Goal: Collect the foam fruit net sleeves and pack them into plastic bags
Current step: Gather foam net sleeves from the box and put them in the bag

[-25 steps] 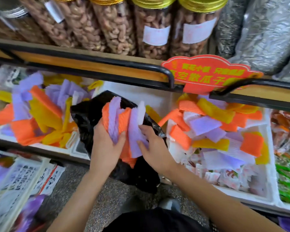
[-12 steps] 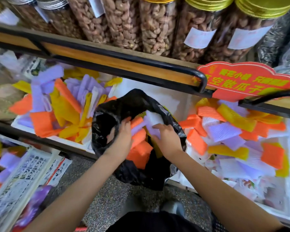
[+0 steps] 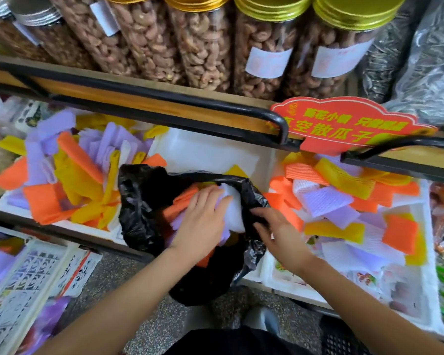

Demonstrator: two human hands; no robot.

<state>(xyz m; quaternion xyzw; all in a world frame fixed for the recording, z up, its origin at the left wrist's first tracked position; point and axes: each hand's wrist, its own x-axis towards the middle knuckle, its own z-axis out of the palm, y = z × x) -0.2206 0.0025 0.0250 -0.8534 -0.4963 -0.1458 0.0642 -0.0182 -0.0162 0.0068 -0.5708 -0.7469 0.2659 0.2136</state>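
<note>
Sleeves [image 3: 181,201] half-hidden inside black bag [image 3: 144,206].

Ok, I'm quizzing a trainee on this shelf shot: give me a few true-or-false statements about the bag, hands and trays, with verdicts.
The bag is black. True.
The left hand lies on sleeves in the bag's mouth. True.
The jar lids are red. False: they are gold or silver.
The right tray holds only white sleeves. False: orange, yellow, purple and white ones.
The right hand holds a yellow sleeve. False: it is at the bag's rim, with no sleeve.
</note>
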